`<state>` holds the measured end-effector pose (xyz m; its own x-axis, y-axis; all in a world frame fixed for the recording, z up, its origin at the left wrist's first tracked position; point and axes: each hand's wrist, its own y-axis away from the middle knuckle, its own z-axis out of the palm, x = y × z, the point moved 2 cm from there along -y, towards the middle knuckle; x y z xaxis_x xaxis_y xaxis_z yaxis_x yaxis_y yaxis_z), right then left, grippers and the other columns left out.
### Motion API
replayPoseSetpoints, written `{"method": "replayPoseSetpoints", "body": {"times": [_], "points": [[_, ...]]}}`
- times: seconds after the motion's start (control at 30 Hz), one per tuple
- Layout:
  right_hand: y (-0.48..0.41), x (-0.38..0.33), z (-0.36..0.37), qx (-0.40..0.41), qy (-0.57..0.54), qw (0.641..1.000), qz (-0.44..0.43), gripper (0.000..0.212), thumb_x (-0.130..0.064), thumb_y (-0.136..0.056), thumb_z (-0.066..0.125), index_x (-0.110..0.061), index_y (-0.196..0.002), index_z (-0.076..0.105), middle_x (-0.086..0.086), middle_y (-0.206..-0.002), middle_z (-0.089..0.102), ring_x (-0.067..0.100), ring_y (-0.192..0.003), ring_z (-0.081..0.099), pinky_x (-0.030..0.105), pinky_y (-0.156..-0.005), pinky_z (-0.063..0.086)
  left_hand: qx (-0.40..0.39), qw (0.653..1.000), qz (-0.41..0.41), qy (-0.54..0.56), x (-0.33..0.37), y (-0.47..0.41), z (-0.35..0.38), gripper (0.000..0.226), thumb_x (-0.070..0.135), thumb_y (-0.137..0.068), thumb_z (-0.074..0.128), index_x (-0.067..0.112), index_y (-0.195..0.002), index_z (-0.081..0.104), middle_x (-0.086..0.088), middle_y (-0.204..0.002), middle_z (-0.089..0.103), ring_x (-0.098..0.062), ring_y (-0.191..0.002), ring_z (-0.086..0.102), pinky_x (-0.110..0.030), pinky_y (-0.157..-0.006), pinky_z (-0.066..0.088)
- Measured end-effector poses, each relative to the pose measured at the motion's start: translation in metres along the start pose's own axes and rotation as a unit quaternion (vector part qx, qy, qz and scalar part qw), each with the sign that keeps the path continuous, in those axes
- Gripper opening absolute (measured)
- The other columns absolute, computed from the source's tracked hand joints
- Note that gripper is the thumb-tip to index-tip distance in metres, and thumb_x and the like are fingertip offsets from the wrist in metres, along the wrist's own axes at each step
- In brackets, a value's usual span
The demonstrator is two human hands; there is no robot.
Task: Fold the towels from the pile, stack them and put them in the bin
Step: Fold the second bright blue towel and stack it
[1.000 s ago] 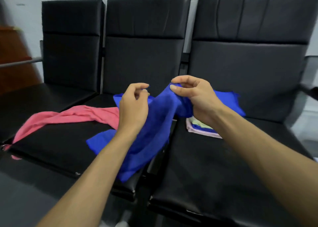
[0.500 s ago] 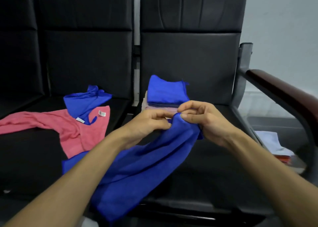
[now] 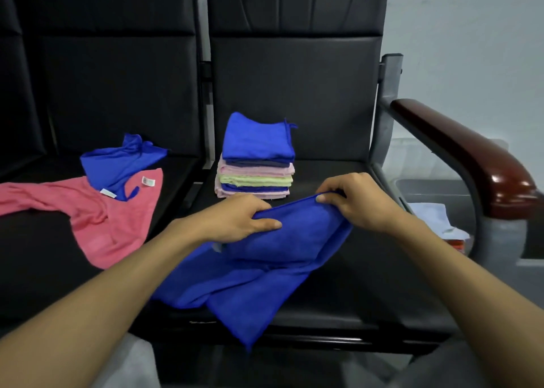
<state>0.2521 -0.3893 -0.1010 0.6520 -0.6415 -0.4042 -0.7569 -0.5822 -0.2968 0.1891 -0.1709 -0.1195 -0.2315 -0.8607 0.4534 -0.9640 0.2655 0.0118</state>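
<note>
Head view, left hand (image 3: pixel 235 219) and right hand (image 3: pixel 357 203) each pinching the top edge of a blue towel (image 3: pixel 265 270), draped over black seat (image 3: pixel 368 293), folded towel stack (image 3: pixel 256 163) just behind

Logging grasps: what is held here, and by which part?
The loose blue microfibre towel, by its far edge: left hand grips the left end, right hand pinches the right corner.

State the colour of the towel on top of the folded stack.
Royal blue; the top towel shows best in the head view.
</note>
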Motion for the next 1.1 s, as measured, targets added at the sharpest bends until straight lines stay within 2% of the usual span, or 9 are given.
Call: {"method": "replayPoseSetpoints", "body": {"times": [0.17, 0.33, 0.47, 0.53, 0.6, 0.7, 0.8, 0.93, 1.1], "points": [[-0.003, 0.034, 0.008, -0.050, 0.049, 0.994, 0.083, 0.012, -0.032, -0.093, 0.060, -0.025, -0.091, 0.070, -0.006, -0.092, 0.067, 0.019, -0.093, 0.060, 0.045, -0.083, 0.051, 0.006, 0.999, 0.006, -0.043, -0.034, 0.008, -0.005, 0.041, 0.042, -0.088, 0.065, 0.010, -0.066, 0.051, 0.004, -0.059, 0.044, -0.006, -0.057, 0.037, -0.033, -0.060, 0.038], [-0.002, 0.060, 0.016, -0.080, 0.074, 0.984, 0.138, 0.009, -0.027, -0.091, 0.064, -0.023, -0.089, 0.071, -0.001, -0.090, 0.066, 0.019, -0.090, 0.059, 0.032, -0.078, 0.045, 0.062, 0.998, -0.016, 0.011, -0.063, 0.017, -0.014, 0.028, 0.039, -0.086, 0.064, 0.023, -0.064, 0.055, 0.014, -0.057, 0.052, 0.002, -0.059, 0.046, -0.018, -0.059, 0.035], [0.003, 0.067, 0.014, -0.078, 0.085, 0.981, 0.157, 0.013, -0.019, -0.090, 0.064, -0.016, -0.099, 0.073, 0.003, -0.098, 0.070, 0.015, -0.086, 0.055, 0.022, -0.074, 0.036, 0.103, 0.987, -0.023, 0.122, -0.069, 0.021, -0.019, 0.016, 0.023, -0.090, 0.064, 0.021, -0.103, 0.073, 0.021, -0.096, 0.071, 0.011, -0.091, 0.060, -0.016, -0.086, 0.046], [0.007, 0.069, 0.014, -0.071, 0.091, 0.977, 0.179, 0.014, -0.020, -0.091, 0.064, -0.015, -0.101, 0.073, 0.005, -0.099, 0.069, 0.016, -0.085, 0.053, 0.024, -0.074, 0.036, 0.123, 0.978, -0.039, 0.163, -0.071, 0.024, -0.018, 0.008, 0.017, -0.090, 0.066, 0.019, -0.091, 0.073, 0.018, -0.082, 0.072, 0.009, -0.078, 0.061, -0.016, -0.075, 0.049], [0.009, 0.072, 0.013, -0.044, 0.088, 0.973, 0.207, 0.011, -0.023, -0.092, 0.062, -0.018, -0.094, 0.072, 0.008, -0.096, 0.069, 0.022, -0.087, 0.057, 0.029, -0.073, 0.040, 0.155, 0.969, -0.073, 0.178, -0.073, 0.026, -0.017, 0.017, 0.013, -0.089, 0.067, 0.022, -0.074, 0.066, 0.017, -0.054, 0.061, 0.006, -0.047, 0.048, -0.013, -0.049, 0.039], [0.011, 0.072, 0.011, 0.016, 0.048, 0.967, 0.251, 0.014, -0.023, -0.092, 0.061, -0.028, -0.079, 0.063, 0.009, -0.091, 0.068, 0.026, -0.086, 0.059, 0.037, -0.077, 0.049, 0.174, 0.958, -0.141, 0.180, -0.082, 0.032, -0.014, 0.010, 0.011, -0.091, 0.064, 0.016, -0.083, 0.068, 0.007, -0.038, 0.048, -0.004, -0.032, 0.037, -0.015, -0.038, 0.030], [0.009, 0.062, 0.005, 0.095, 0.000, 0.959, 0.267, 0.015, -0.016, -0.092, 0.058, -0.025, -0.083, 0.067, 0.009, -0.087, 0.068, 0.028, -0.084, 0.064, 0.041, -0.078, 0.054, 0.201, 0.941, -0.197, 0.189, -0.085, 0.035, -0.017, 0.009, 0.011, -0.093, 0.060, 0.011, -0.093, 0.069, 0.002, -0.038, 0.053, -0.006, -0.031, 0.045, -0.014, -0.039, 0.038], [-0.010, 0.042, -0.013, 0.187, -0.103, 0.945, 0.249, 0.014, -0.011, -0.096, 0.053, -0.014, -0.093, 0.066, 0.010, -0.069, 0.067, 0.015, -0.043, 0.065, 0.021, -0.046, 0.051, 0.288, 0.871, -0.218, 0.332, -0.074, 0.022, -0.045, 0.008, 0.004, -0.095, 0.055, 0.003, -0.096, 0.062, -0.013, -0.066, 0.063, -0.010, -0.042, 0.063, -0.029, -0.053, 0.057], [-0.047, 0.014, -0.062, 0.290, -0.134, 0.925, 0.205, 0.019, -0.011, -0.093, 0.054, -0.019, -0.094, 0.071, 0.006, -0.090, 0.072, 0.017, -0.074, 0.068, 0.020, -0.070, 0.046, 0.410, 0.829, -0.153, 0.347, -0.053, 0.001, -0.115, 0.010, 0.005, -0.094, 0.056, 0.008, -0.089, 0.065, -0.011, -0.087, 0.066, -0.014, -0.066, 0.070, -0.028, -0.073, 0.060]]}}
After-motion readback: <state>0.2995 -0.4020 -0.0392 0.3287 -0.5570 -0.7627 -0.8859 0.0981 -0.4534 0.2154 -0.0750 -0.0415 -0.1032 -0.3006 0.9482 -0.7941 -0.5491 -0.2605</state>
